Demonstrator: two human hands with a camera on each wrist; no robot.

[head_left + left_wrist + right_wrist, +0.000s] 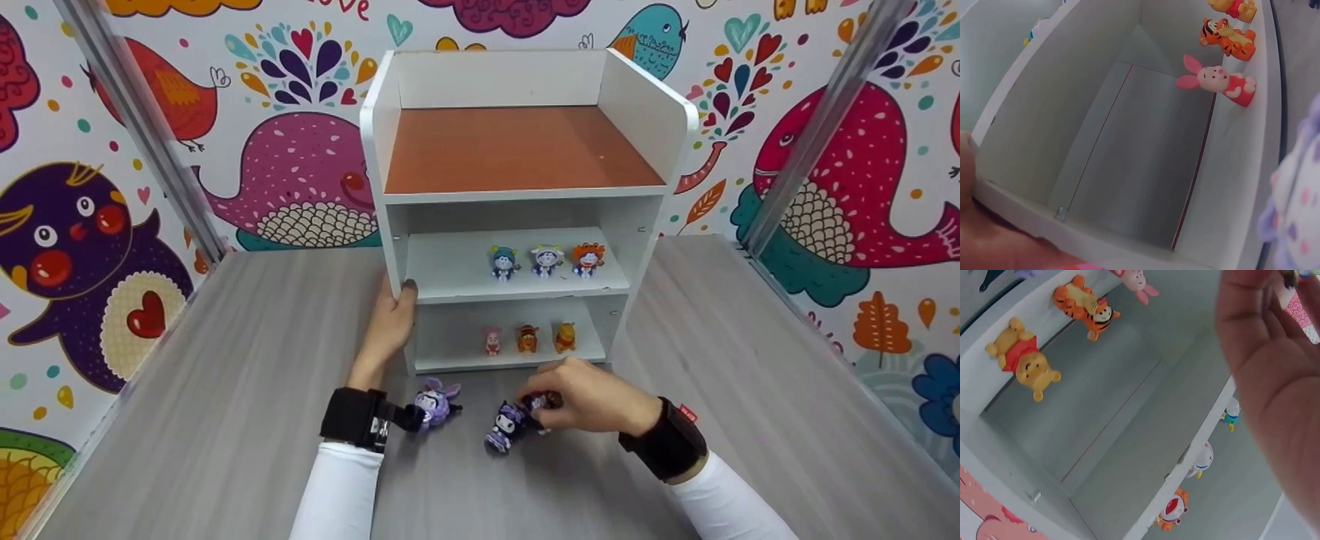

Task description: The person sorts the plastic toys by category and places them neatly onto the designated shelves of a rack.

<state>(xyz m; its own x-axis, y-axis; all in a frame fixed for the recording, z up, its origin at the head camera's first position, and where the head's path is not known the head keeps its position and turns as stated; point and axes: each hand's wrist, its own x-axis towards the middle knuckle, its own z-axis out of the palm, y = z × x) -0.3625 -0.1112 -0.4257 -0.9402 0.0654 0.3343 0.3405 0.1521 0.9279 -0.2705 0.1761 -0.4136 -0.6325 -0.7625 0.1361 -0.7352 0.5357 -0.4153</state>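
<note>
My left hand (388, 326) grips the left side panel of a white shelf unit (525, 193), thumb on its front edge. In front of the unit, my right hand (592, 394) pinches a small dark figurine (541, 403), mostly covered by the fingers. Beside it is a purple and black figurine (504, 427), overlapping the held one in the head view. A lilac figurine with long ears (433, 403) is on the floor by the left wrist. Pink Piglet (1221, 81), orange Tigger (1229, 39) and yellow Pooh (1024, 360) figurines stand in a row on the bottom shelf.
On the middle shelf stand a blue-green figurine (504, 263), a white figurine (547, 260) and an orange-maned figurine (588, 259). The unit's top is a brown board (517, 150) with raised white sides. Patterned walls (300, 180) enclose the grey wood-look surface (225, 420).
</note>
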